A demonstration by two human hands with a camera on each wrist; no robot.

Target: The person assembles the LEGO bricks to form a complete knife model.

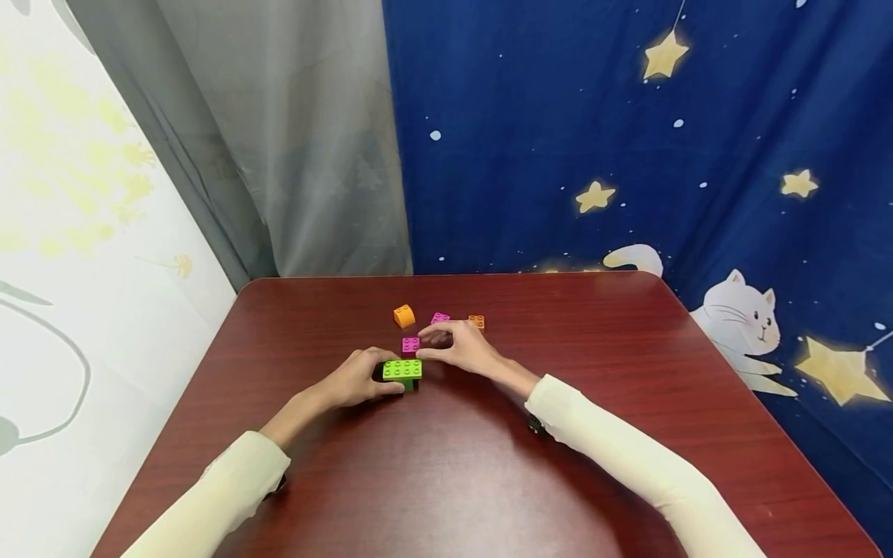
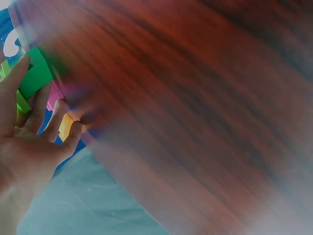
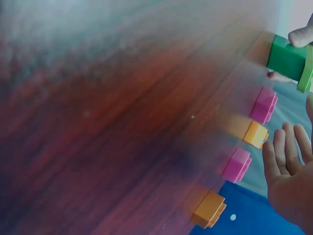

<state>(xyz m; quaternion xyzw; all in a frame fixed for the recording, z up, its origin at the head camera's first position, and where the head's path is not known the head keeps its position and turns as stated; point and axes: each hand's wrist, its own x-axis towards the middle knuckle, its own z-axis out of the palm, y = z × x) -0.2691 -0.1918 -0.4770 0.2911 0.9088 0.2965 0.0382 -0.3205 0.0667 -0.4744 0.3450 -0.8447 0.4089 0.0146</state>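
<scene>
My left hand point(image 1: 354, 378) grips a stack of toy building bricks between thumb and fingers. On top of it is a long light-green brick point(image 1: 402, 368), and below that a darker green brick point(image 3: 286, 58). Just to the right, my right hand point(image 1: 462, 349) hovers over the table with its fingers extended and nothing held. A magenta brick point(image 1: 410, 345) lies behind the green stack, close to the right fingertips. Partly covered by the right hand in the head view is a second magenta brick point(image 3: 236, 164).
Farther back lie a yellow-orange brick point(image 1: 404, 315) with a curved side and an orange brick point(image 1: 477, 321). The dark red wooden table point(image 1: 460, 480) ends at a grey curtain point(image 1: 328, 139) and a blue starry curtain point(image 1: 530, 139).
</scene>
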